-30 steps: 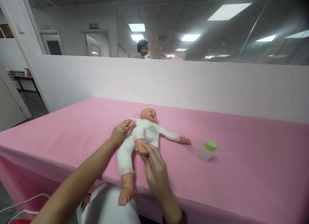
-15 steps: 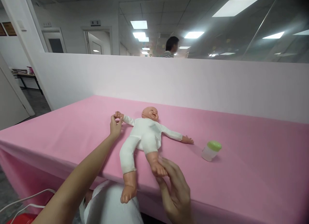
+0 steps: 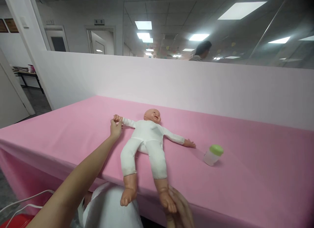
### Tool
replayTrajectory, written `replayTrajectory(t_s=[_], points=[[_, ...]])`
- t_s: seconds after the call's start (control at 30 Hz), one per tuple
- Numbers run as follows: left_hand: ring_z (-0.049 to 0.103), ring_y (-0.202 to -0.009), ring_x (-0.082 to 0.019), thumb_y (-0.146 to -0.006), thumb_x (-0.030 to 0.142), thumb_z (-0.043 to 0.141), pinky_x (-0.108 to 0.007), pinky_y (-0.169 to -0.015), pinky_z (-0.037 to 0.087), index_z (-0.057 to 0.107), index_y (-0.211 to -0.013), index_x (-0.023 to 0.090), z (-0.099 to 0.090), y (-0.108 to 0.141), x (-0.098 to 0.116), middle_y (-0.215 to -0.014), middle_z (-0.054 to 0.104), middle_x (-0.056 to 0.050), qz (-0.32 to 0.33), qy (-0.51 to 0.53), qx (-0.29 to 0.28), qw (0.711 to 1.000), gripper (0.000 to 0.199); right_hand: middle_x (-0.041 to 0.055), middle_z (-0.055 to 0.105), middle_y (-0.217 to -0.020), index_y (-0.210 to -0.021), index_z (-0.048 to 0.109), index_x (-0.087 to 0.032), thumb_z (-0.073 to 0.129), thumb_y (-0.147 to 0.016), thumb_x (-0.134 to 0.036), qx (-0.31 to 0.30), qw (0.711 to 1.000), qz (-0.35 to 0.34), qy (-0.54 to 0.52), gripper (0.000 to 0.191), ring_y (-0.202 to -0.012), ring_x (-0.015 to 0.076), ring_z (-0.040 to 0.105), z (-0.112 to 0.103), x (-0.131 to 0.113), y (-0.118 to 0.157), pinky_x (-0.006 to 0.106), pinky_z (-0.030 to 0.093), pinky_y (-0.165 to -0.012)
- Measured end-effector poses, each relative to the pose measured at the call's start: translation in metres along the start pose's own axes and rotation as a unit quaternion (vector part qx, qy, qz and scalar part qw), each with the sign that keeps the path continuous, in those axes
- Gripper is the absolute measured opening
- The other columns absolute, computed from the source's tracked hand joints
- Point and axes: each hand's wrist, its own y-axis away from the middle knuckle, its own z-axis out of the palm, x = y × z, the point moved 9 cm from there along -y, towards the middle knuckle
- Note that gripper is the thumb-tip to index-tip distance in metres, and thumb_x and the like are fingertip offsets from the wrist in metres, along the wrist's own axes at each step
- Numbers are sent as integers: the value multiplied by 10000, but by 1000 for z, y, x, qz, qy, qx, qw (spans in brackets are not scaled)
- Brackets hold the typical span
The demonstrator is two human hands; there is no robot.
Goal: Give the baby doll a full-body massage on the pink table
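Note:
A baby doll [image 3: 148, 131] in a white cloth body lies on its back, head toward the wall and both legs stretched toward me. My left hand [image 3: 115, 129] is closed around the doll's wrist on the left side, just below its small fist [image 3: 117, 117]. Low in the view, my right hand [image 3: 180, 206] grips the doll's foot [image 3: 167, 201] on the right, its thumb mostly hidden beneath. The other foot [image 3: 129, 193] hangs over the table edge, untouched. The doll's free arm [image 3: 175, 137] reaches out to the right.
A small clear container with a green lid [image 3: 216, 150] stands right of the doll. Pink cloth [image 3: 247, 162] covers the table, and a white partition [image 3: 171, 79] rises behind it. Beyond the glass is a person [image 3: 202, 50]. White cables [image 3: 29, 200] run at lower left.
My right hand has moved down toward me with the doll's foot, so that leg is now straight instead of bent up. My left hand stays at the doll's wrist. The person behind the glass moved right.

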Motion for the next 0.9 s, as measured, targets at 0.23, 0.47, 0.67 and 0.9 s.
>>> replayTrajectory(t_s=[0.23,0.47,0.67,0.9], points=[[672,-884,-192,-981,397,526,-322,-718,541,519,-1313,238,32,54,66,-1200,669,-90,292,-184,-123,930,369,103,698,-1273,-1279,687,-241,578,-966,-164,-118,989,-7,-92,340,-1178,230,684,44,-22,-86,355,632,-934],[684,-1083,-216,-1029,369,447,-321,-832,561,609,-1306,235,48,77,79,-1337,658,-90,424,-277,-179,843,348,100,665,-1339,-1290,688,-233,517,-995,-185,-166,975,40,-140,344,-1250,207,638,115,-10,-104,378,563,-1051],[690,-945,-206,-1000,380,514,-315,-747,550,572,-1304,230,39,59,70,-1239,680,-97,354,-250,-140,890,344,102,645,-1359,-1328,653,-243,548,-986,-183,-119,986,38,-113,363,-1278,215,614,94,-16,-96,376,555,-1057],[649,-781,-156,-951,437,608,-281,-630,529,472,-1272,210,2,10,31,-1265,607,-123,103,-38,-5,994,416,121,692,-1234,-1304,652,-214,601,-944,-117,-41,999,-16,-9,376,-1120,246,692,24,-26,-37,363,610,-904]])
